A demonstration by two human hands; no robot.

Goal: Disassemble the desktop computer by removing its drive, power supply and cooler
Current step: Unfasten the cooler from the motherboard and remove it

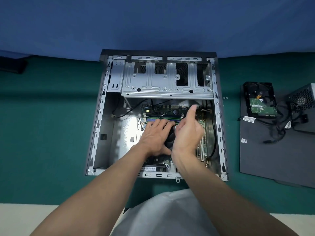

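One open case (167, 77) on surface (51, 116), left hand (154, 137) gripping black cooler (169, 140), right hand (186, 132) blurred beside it, grip can't tell, drive (260, 101) and power supply (305, 97) at right

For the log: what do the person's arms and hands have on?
Nothing shows on them: the left hand and right hand are ungloved, with no ring seen, and both forearms are bare, without sleeves, watch or bands. The right hand is motion-blurred. A pale grey garment shows below.
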